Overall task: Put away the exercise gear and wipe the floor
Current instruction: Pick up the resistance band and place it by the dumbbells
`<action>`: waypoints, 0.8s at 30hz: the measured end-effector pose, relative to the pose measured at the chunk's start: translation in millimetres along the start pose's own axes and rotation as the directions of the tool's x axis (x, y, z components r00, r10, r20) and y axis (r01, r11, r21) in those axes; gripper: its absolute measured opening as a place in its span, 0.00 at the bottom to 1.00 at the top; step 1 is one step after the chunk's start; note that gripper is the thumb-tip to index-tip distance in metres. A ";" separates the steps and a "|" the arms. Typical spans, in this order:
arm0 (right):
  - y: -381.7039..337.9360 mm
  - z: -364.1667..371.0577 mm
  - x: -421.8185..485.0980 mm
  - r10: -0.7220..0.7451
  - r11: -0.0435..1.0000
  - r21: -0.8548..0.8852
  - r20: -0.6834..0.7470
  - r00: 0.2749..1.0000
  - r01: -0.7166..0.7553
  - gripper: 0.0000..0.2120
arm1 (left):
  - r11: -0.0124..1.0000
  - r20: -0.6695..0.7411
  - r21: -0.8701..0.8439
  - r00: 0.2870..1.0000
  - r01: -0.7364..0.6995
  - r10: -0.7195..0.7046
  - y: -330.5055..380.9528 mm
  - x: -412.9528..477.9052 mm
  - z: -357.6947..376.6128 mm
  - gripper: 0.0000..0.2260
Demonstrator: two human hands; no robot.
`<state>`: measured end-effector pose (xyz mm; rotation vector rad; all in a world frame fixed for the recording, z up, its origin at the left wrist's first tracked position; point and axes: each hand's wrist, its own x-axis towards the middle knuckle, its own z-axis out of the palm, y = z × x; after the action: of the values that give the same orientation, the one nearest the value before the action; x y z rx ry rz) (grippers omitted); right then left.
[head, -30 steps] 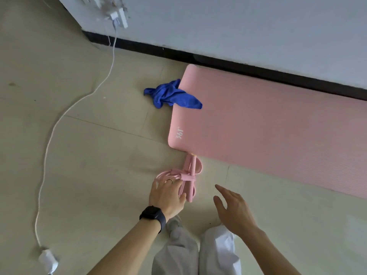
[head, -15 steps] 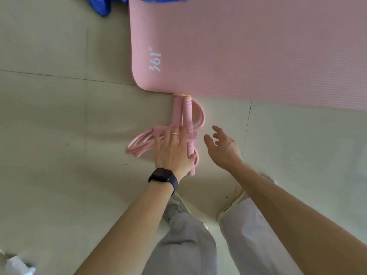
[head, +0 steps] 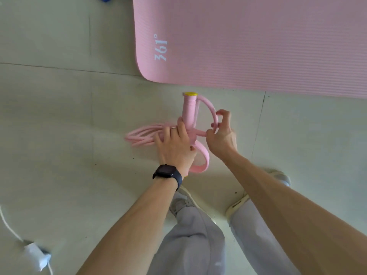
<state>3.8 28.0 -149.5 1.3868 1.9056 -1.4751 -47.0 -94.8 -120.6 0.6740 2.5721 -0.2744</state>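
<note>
- Head view: the pink resistance-band pull rope (head: 188, 124) lies on the floor just near of the pink exercise mat (head: 248, 40). The left hand (head: 174, 145) is curled around its foam handle; the right hand (head: 220, 132) pinches 1 strap loop between thumb and fingers.
- Risk, as I judge it: the loose tubes trailing left could snag or spring free if lifted by the handle alone.
- Count: 1 mat, 1 pull rope, 2 hands, 1 smartwatch (head: 167, 173), 1 white charger (head: 36, 255) near-left.

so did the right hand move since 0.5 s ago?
Yes. The right hand has closed the gap to the pink pull-rope exerciser and now pinches its strap loop, nearer the yoga mat edge.
</note>
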 end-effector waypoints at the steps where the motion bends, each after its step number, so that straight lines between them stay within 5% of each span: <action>1: -2.1 -6.4 -14.0 -0.027 1.000 -0.015 -0.001 1.000 0.027 0.25 | 1.000 0.013 -0.004 1.000 -0.002 0.002 -6.7 -6.7 -13.1 0.40; 11: -82.1 -138.2 -200.7 -0.094 0.994 -0.066 -0.098 0.991 0.088 0.32 | 0.893 0.107 -0.429 0.989 0.137 -0.101 -26.5 -112.8 -204.3 0.45; 17: -174.1 -252.8 -331.6 -0.210 0.977 -0.002 -0.165 0.964 0.212 0.33 | 0.892 0.059 -0.410 0.981 0.192 -0.184 -13.7 -193.6 -365.7 0.45; 22: -239.9 -329.5 -420.6 -0.397 0.913 -0.010 -0.244 0.885 0.407 0.35 | 0.705 0.069 -0.704 0.996 0.084 -0.050 4.2 -238.5 -477.8 0.44; 24: -255.6 -350.7 -450.5 -0.442 0.890 -0.025 -0.295 0.847 0.456 0.35 | 0.541 0.018 -0.841 0.999 0.000 0.028 15.4 -253.4 -524.2 0.43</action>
<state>85.9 129.8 462.2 1.2916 2.5396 -1.5889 -45.8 -28.5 458.0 0.2869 2.2539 0.9366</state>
